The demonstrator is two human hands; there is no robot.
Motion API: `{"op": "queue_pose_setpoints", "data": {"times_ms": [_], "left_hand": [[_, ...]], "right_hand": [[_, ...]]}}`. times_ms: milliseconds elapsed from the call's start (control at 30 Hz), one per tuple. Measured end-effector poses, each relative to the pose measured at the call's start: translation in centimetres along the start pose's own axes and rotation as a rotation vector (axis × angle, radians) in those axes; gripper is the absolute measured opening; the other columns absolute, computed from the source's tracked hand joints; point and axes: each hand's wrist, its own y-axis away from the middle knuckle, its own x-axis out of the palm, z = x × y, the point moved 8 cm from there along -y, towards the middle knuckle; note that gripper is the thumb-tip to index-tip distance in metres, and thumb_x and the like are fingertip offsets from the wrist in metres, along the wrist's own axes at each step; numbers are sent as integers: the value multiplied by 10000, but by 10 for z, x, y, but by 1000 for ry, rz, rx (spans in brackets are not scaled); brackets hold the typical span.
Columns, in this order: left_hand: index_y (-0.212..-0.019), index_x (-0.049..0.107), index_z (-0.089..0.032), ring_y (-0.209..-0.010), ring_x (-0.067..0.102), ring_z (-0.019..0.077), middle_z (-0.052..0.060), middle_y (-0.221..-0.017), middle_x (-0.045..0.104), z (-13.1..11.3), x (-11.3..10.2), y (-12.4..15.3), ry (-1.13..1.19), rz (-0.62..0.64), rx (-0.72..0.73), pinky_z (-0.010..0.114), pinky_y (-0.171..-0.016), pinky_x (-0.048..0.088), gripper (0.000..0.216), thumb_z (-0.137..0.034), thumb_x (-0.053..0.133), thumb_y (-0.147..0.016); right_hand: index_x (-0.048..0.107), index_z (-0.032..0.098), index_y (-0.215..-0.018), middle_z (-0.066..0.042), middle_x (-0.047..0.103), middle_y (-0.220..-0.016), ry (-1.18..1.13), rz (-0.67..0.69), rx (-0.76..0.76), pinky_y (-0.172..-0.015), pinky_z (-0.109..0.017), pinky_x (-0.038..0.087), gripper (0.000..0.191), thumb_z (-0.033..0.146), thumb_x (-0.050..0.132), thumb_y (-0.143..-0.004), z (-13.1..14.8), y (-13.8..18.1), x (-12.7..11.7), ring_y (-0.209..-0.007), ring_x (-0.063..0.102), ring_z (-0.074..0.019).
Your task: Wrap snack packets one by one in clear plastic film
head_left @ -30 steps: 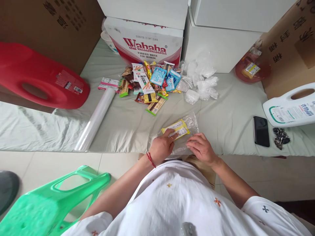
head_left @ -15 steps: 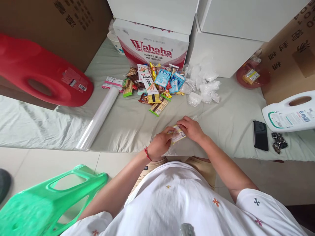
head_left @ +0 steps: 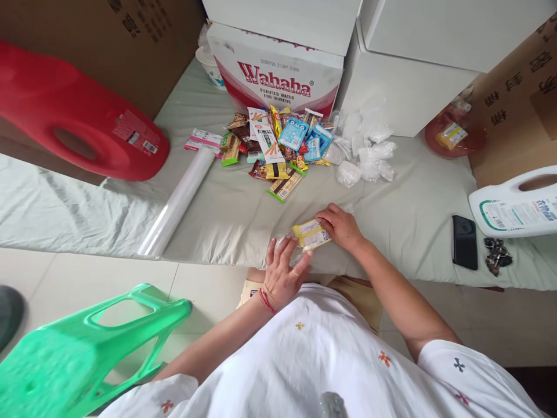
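Note:
A yellow snack packet (head_left: pixel 310 234) lies in clear plastic wrap (head_left: pixel 287 241) near the front edge of the cloth-covered table (head_left: pixel 226 215). My left hand (head_left: pixel 285 273), with a red string at the wrist, lies flat with fingers spread on the wrap just left of the packet. My right hand (head_left: pixel 342 226) has its fingers curled on the packet's right end, pressing the wrap. A pile of wrapped snacks (head_left: pixel 278 148) sits farther back in the middle.
A roll of clear film (head_left: pixel 178 200) lies to the left, small plastic-wrapped bundles (head_left: pixel 363 154) to the right of the pile. A phone (head_left: pixel 464 242), keys (head_left: pixel 496 255) and white jug (head_left: pixel 513 203) are at right. A Wahaha box (head_left: pixel 276 78), red container (head_left: pixel 73 116) and green stool (head_left: pixel 82 348) surround.
My left hand let go of the packet, opened and flattened on the wrap. My right hand moved from the near side up over the packet to its right end.

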Motion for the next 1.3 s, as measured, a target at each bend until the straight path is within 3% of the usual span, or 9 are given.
{"op": "queue_pose_setpoints", "data": {"times_ms": [133, 267, 333, 433, 533, 667, 900, 1100, 1300], "left_hand": [[-985, 695, -209, -833, 681, 195, 39, -821, 729, 46, -3, -7, 174, -37, -366, 399, -930, 493, 154, -301, 571, -975], [-626, 569, -204, -518, 465, 133, -30, -511, 494, 107, -3, 7, 289, -49, -962, 288, -578, 387, 476, -474, 467, -1004], [-610, 547, -208, -515, 446, 133, -38, -510, 469, 123, -10, 11, 246, -65, -1082, 288, -562, 356, 425, -458, 540, -955], [-734, 598, -209, -637, 531, 163, -21, -638, 566, 116, -49, 0, 12, -296, -920, 318, -695, 427, 155, -294, 639, -856], [-840, 608, -214, -772, 592, 182, 11, -779, 645, 50, -83, -26, -129, -493, -397, 373, -858, 452, 89, -126, 618, -837], [-1110, 673, -225, -1073, 671, 230, 60, -996, 752, -36, -44, -54, 93, -129, 174, 403, -981, 470, 266, -130, 598, -873], [-1546, 470, -223, -1446, 505, 271, 124, -1564, 538, 21, 60, -50, -44, 324, -141, 534, -1219, 288, 496, -328, 379, -1069], [-1563, 452, -226, -1486, 459, 261, 113, -1594, 501, 26, 62, -44, -46, 355, -152, 516, -1237, 264, 509, -356, 357, -1081], [-1570, 443, -227, -1490, 453, 260, 110, -1601, 493, 24, 62, -45, -35, 348, -149, 512, -1239, 252, 512, -355, 362, -1080]], "right_hand": [[737, 228, -1070, -51, 641, -1008, -25, -3, -8, -695, -270, 418, 247, 269, 497, -1028, 0, 0, 1, -830, 608, -170], [734, 225, -1052, -49, 636, -991, -60, -8, -1, -709, -271, 424, 246, 266, 492, -1027, 0, -1, 1, -812, 601, -168], [733, 223, -1045, -48, 636, -986, -62, 3, 2, -710, -272, 422, 240, 262, 498, -1024, 0, -2, 1, -814, 600, -170], [732, 222, -1046, -45, 638, -987, -52, 20, 13, -708, -272, 416, 229, 253, 507, -1021, 0, -4, 1, -815, 601, -170], [732, 221, -1045, -43, 639, -991, -44, 25, 16, -710, -268, 412, 227, 247, 507, -1022, 1, -4, 1, -812, 601, -166], [736, 222, -1026, -37, 633, -974, -37, 12, 14, -700, -257, 406, 224, 255, 514, -1022, 3, -3, 0, -794, 592, -157], [771, 195, -997, -28, 658, -882, -294, 86, -69, -718, -248, 433, 191, 270, 604, -944, -13, -16, -10, -765, 604, -144], [750, 176, -922, -27, 701, -808, -479, -73, 144, -706, -274, 448, 344, 492, 613, -913, -62, -28, -41, -741, 589, -160], [705, 194, -1246, -8, 709, -881, -611, 337, 153, -670, -268, 448, 644, 518, 830, -704, -56, 4, -31, -718, 572, -145]]}}
